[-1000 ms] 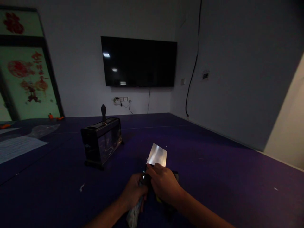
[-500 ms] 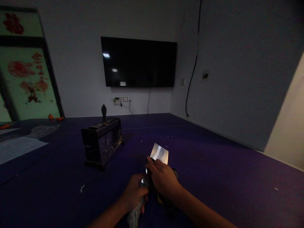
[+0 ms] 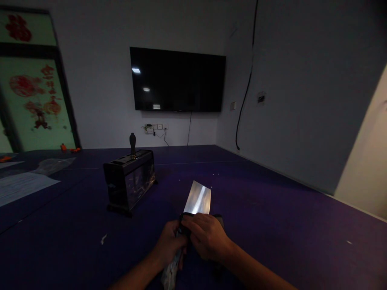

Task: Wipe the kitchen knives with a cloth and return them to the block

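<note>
A cleaver with a broad shiny blade (image 3: pixel 198 199) points up and away from me in the lower middle of the head view. My left hand (image 3: pixel 169 243) is closed around its handle end, where crumpled clear plastic (image 3: pixel 169 276) hangs below the fingers. Against the base of the blade, my right hand (image 3: pixel 209 237) is closed on a dark object (image 3: pixel 185 218) whose kind I cannot make out. Partly hidden behind the right hand lies another dark item (image 3: pixel 219 219). Ahead to the left stands a black knife block (image 3: pixel 139 177) with clear sides and one dark handle (image 3: pixel 132 143) sticking up.
The purple surface (image 3: pixel 272 217) carries small white scraps, one of them (image 3: pixel 103 239) at left. Papers (image 3: pixel 26 187) and a plastic bag (image 3: pixel 54 166) lie far left, with orange items (image 3: pixel 63 147) beyond. A television (image 3: pixel 178 80) hangs on the wall; a cable (image 3: pixel 245 96) dangles right.
My right hand and the dark object have slid down the blade toward the handle, so more of the blade shows. My left hand stays about where it was.
</note>
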Demonstrator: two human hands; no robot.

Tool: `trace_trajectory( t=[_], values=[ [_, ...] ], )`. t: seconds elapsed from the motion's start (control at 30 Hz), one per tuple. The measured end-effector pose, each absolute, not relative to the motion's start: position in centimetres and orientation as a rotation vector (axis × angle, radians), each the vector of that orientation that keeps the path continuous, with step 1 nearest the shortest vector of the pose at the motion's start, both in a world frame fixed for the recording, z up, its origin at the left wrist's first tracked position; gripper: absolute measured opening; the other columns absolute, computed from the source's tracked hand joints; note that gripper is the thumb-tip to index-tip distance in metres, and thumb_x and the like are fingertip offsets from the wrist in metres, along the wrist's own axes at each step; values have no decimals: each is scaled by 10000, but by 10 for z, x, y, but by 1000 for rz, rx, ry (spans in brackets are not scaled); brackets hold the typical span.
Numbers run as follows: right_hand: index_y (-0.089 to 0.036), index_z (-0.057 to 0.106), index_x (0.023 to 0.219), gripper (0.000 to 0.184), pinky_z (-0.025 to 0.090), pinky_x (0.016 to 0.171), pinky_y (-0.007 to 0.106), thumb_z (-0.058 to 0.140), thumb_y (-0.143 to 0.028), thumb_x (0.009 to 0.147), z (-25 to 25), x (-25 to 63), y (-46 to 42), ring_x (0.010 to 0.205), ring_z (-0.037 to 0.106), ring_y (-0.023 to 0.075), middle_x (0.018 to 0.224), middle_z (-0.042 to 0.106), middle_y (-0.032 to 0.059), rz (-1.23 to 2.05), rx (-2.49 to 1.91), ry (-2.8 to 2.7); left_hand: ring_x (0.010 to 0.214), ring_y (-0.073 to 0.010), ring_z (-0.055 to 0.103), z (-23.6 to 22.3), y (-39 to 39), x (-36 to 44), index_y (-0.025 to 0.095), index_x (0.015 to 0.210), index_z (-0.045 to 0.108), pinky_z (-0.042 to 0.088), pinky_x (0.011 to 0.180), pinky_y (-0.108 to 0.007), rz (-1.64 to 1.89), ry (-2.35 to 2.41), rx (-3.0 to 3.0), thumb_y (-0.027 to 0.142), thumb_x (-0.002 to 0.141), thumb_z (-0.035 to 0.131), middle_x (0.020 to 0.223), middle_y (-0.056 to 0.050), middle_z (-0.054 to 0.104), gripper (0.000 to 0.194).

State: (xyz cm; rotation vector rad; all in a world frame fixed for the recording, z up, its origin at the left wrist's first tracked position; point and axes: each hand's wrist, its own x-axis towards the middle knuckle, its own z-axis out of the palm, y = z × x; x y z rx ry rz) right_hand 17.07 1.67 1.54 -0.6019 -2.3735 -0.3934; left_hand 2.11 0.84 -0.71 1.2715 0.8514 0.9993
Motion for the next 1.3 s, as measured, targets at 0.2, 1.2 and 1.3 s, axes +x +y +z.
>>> trace_trajectory(
  t=[0.2,1.2,1.3],
  values=[
    [-145,537,1062,350,459,676,292,390,-68,754,18,171,23,804,561,176,1055,599,112,-448,-824,-2390,227,-101,422,-6,5,22,144,685,498,313,236,-175,986,897,1237,175,564,477,397,43,504,127],
    [-120,571,936,283,450,622,264,403,-37,724,22,163,19,734,556,179,922,631,104,-449,-936,-2479,229,-96,421,-6,4,21,144,649,491,311,236,-167,950,947,1281,152,544,442,394,39,502,116],
    [-116,581,900,259,446,602,265,402,-45,726,20,162,15,687,556,176,820,638,87,-420,-868,-2503,221,-91,400,-6,7,22,139,619,495,318,230,-176,997,927,1270,170,537,472,379,39,491,91]
  ],
)
